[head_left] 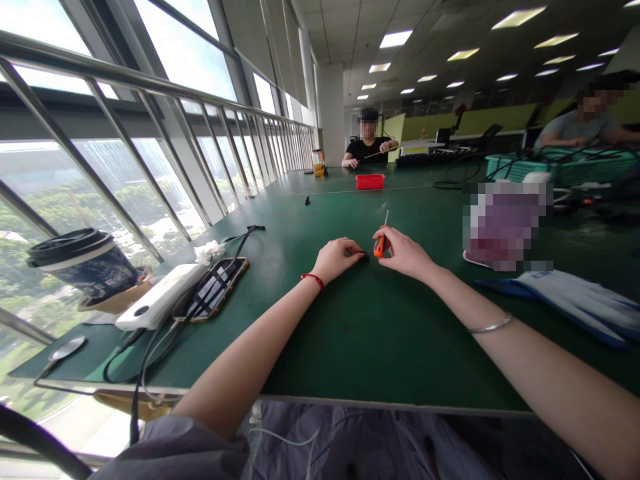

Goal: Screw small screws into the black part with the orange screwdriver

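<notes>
At a green tabletop (360,347), the left hand (334,260) pinches a small black part (365,256), which could slip away if that fingertip hold loosens, while the right hand (406,255) grasps an orange-handled screwdriver (380,247) just beside it.

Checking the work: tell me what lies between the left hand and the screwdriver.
In the head view: a small dark piece at the left hand, then green tabletop.

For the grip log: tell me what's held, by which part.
Right hand holds the screwdriver by its handle; left hand is at a small black part, grip unclear.
</notes>
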### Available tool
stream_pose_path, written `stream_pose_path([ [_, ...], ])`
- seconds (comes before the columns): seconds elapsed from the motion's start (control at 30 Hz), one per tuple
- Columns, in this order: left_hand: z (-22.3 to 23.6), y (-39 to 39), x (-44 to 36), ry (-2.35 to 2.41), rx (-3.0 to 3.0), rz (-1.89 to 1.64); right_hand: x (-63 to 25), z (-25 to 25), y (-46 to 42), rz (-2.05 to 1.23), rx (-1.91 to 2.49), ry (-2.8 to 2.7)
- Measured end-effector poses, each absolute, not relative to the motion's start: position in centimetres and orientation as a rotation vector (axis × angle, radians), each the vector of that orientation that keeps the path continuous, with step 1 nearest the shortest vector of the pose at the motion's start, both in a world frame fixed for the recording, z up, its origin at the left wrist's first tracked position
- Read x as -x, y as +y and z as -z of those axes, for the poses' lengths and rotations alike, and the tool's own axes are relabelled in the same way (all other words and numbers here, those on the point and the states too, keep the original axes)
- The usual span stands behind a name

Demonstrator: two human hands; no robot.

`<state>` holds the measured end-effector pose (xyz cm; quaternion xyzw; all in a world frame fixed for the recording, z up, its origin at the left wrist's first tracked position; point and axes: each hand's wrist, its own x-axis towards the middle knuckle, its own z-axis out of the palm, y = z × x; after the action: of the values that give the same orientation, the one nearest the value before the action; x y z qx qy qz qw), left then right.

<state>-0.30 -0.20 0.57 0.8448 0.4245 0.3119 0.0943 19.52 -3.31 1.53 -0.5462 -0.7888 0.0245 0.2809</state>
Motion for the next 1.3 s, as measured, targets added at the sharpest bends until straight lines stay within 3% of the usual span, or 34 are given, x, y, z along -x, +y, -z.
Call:
stream_pose_path([
  [0.37, -0.3, 0.3, 0.3, 1.250, -2.343, -1.017, -19.7, -2.4, -4.0, -0.001, 1.393, -2.006],
  [1.3, -2.7, -2.5, -0.9, 1.430, -2.763, -0.834, -20.1, -1.7, -3.2, 0.051, 1.424, -2.211],
])
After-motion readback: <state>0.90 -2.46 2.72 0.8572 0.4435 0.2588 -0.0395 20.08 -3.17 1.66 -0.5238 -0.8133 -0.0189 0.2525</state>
